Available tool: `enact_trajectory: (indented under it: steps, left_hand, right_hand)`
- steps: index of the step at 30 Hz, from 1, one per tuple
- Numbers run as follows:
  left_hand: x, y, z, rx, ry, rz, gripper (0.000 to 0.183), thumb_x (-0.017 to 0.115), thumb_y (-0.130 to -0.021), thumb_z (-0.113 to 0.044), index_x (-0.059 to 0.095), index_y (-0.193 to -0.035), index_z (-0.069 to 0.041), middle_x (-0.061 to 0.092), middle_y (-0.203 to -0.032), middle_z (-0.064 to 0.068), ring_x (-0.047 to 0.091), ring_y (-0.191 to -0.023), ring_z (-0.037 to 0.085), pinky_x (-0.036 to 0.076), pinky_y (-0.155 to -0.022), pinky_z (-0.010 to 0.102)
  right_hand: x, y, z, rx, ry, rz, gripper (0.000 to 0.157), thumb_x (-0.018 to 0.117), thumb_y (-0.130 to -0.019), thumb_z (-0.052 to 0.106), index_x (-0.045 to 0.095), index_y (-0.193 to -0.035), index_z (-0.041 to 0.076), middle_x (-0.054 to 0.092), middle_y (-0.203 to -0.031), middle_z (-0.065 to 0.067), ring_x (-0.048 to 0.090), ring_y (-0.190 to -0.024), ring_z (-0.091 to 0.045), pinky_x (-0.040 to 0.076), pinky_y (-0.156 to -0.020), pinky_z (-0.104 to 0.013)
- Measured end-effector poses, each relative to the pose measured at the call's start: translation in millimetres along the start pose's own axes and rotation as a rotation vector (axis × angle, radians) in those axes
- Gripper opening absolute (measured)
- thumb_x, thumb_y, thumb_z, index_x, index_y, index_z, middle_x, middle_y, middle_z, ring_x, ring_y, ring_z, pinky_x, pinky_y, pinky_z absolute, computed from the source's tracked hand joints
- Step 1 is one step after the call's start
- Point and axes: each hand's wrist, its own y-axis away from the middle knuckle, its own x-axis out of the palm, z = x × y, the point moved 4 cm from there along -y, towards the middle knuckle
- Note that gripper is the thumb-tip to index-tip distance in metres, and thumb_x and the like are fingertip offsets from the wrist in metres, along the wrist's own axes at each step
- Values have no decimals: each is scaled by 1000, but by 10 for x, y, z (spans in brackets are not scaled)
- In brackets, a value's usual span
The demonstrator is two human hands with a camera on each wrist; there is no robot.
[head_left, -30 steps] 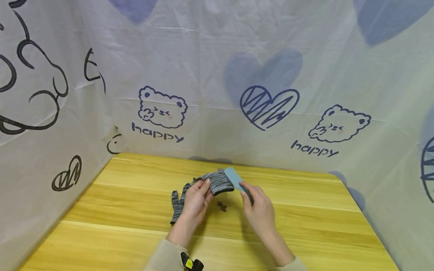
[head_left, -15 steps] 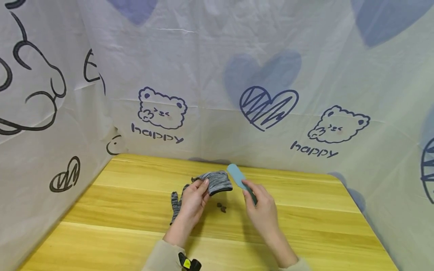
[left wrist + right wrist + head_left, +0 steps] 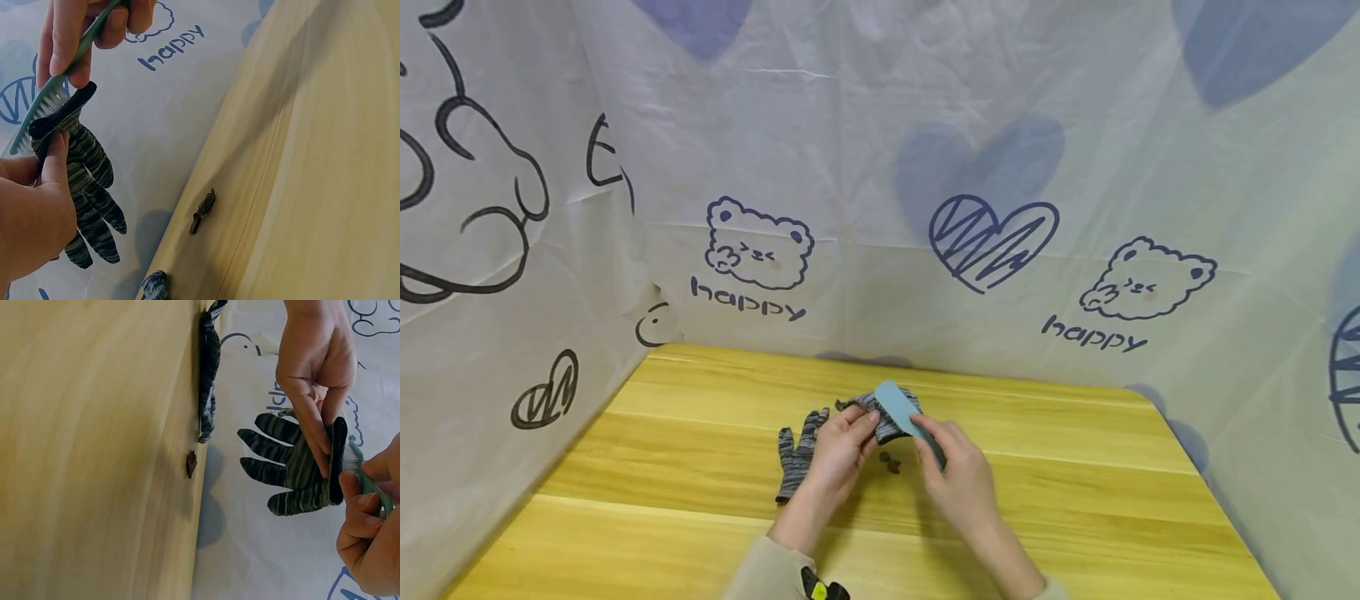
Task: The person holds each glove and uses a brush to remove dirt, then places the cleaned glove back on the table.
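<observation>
My left hand (image 3: pixel 841 446) pinches a grey-and-black striped knit glove (image 3: pixel 90 156) near its dark cuff and holds it above the table. In my right hand (image 3: pixel 958 479) is a blue-green brush (image 3: pixel 897 406), gripped by its handle. The brush lies across the glove, and its pale bristles (image 3: pixel 50 105) face the cuff area in the left wrist view. Glove fingers hang spread below my left hand in both wrist views. A second striped glove (image 3: pixel 795 458) lies on the table just left of my left hand.
Small dark brown bits (image 3: pixel 890 463) lie on the yellow wood-grain table (image 3: pixel 1075 500) between my hands. A white printed cloth (image 3: pixel 865 292) hangs behind the table and along its sides. A yellow-and-black device (image 3: pixel 822 587) sits on my left wrist.
The brush first slid off the glove's right end and lifted clear of it. Now it is back on the glove, farther left. My left hand and the held glove have shifted slightly.
</observation>
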Motion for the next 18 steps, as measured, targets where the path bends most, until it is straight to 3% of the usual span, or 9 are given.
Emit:
enact_trajectory:
  steps: [3,9,18]
  left_hand:
    - [11,11,1,-3,-9,6,32,55,-106,-1,54,-133,17,66,-102,3,61,-85,4,55,-71,13]
    - [-3,39,4,-10,-21,19,47,54,-105,1,41,-147,18,64,-128,17,61,-90,2,54,-72,12]
    - [16,34,2,2,12,28,40,55,-103,4,46,-139,20,66,-103,2,61,-86,3,55,-71,13]
  right_hand:
    - [11,6,-11,20,4,11,34,77,-92,0,73,-125,4,69,-92,-4,49,-65,-3,46,-50,-17]
    - [15,9,-48,35,24,7,34,77,-91,1,73,-125,5,72,-95,-7,54,-67,-6,47,-52,-18]
    - [-13,5,-84,11,65,-38,33,78,-91,1,74,-123,7,73,-97,-8,60,-71,-11,52,-57,-25]
